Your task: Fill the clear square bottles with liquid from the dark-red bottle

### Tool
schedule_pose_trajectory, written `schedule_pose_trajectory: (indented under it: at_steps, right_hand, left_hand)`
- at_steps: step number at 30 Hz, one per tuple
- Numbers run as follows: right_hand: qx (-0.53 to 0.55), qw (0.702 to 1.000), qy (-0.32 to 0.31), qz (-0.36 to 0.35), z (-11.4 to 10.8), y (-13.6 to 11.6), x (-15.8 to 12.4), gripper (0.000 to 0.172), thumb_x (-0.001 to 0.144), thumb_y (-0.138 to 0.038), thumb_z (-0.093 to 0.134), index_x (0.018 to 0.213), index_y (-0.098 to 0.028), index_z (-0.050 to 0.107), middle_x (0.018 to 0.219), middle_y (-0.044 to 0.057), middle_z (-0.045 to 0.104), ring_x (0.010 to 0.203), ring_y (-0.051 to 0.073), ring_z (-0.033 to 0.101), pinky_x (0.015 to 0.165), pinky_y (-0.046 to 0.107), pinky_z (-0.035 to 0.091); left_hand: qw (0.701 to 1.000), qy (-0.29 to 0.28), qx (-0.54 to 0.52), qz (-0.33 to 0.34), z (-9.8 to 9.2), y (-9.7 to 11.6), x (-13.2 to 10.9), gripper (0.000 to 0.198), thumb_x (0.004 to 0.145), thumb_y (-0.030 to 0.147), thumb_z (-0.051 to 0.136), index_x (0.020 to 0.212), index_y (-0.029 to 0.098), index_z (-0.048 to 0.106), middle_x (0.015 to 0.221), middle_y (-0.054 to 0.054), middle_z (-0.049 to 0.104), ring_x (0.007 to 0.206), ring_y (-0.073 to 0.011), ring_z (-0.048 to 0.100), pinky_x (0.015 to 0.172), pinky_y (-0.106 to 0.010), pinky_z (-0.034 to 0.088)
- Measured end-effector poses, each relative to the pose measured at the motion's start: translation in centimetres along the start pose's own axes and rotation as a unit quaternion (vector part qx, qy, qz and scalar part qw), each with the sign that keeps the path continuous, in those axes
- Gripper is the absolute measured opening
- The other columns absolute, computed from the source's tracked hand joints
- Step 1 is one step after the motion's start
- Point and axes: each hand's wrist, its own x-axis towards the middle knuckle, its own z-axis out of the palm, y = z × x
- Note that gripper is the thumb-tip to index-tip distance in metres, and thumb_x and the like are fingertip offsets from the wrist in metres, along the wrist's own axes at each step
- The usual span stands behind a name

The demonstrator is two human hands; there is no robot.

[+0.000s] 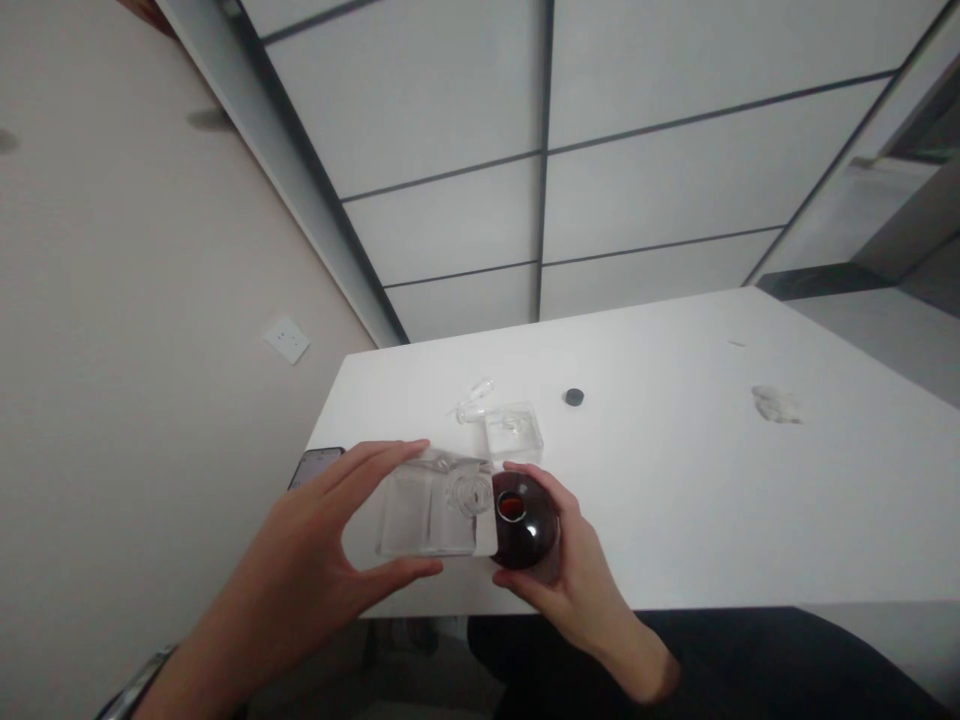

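Note:
My left hand [330, 555] grips a clear square glass bottle [427, 510] between thumb and fingers, holding it on its side above the near edge of the white table [675, 480]. Its open neck points right toward a round dark bottle [523, 522] of red-brown liquid. My right hand [577, 570] is wrapped round that dark bottle from below. The dark bottle's open mouth faces the camera and sits right against the clear bottle's neck.
A small clear glass container [514, 432] and a clear stopper-like piece [474, 400] lie behind the hands. A small black cap [574, 397] sits mid-table. A crumpled tissue [776, 404] lies at right. A phone [315, 466] rests at the table's left edge.

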Motion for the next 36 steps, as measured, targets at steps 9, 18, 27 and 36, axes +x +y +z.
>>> schedule_pose_trajectory:
  at_steps: [9, 18, 27, 36]
  right_hand:
    - [-0.002, 1.000, -0.020, 0.010, 0.0, 0.4, -0.1, 0.094, 0.085, -0.046, 0.086, 0.161, -0.028, 0.034, 0.156, 0.017, 0.058, 0.141, 0.037, 0.060, 0.115, 0.056, 0.053]
    - [-0.002, 1.000, -0.021, 0.010, 0.1, 0.6, -0.1, 0.102, 0.084, -0.043, 0.088, 0.166, -0.031, 0.028, 0.156, 0.017, 0.058, 0.140, 0.037, 0.061, 0.114, 0.060, 0.052]
    - [0.002, 1.000, -0.020, 0.010, 0.1, 0.6, -0.2, 0.103, 0.084, -0.043, 0.088, 0.166, -0.032, 0.027, 0.156, 0.017, 0.059, 0.140, 0.038, 0.061, 0.115, 0.061, 0.051]
    - [0.009, 1.000, -0.021, 0.014, 0.1, 0.6, -0.2, 0.102, 0.085, -0.044, 0.087, 0.166, -0.030, 0.028, 0.155, 0.018, 0.058, 0.140, 0.038, 0.061, 0.116, 0.061, 0.050]
  left_hand:
    - [1.000, -0.018, -0.003, -0.002, -0.8, 0.1, 0.6, 0.067, 0.080, 0.065, 0.082, 0.138, 0.034, 0.070, 0.131, -0.007, 0.077, 0.111, -0.0320, 0.078, 0.087, -0.038, 0.069]
    - [0.999, -0.031, 0.016, 0.016, -1.3, 0.5, 1.1, 0.067, 0.080, 0.068, 0.081, 0.137, 0.034, 0.070, 0.133, -0.007, 0.076, 0.112, -0.0323, 0.077, 0.088, -0.038, 0.069]
    - [0.996, -0.040, 0.052, 0.057, -2.0, 0.6, 1.5, 0.067, 0.081, 0.066, 0.080, 0.139, 0.035, 0.070, 0.130, -0.006, 0.078, 0.109, -0.0322, 0.078, 0.089, -0.038, 0.068]
    - [0.991, -0.077, 0.105, 0.034, -2.6, 0.7, 2.2, 0.076, 0.073, 0.067, 0.083, 0.140, 0.036, 0.071, 0.134, -0.007, 0.077, 0.112, -0.0343, 0.078, 0.090, -0.040, 0.067]
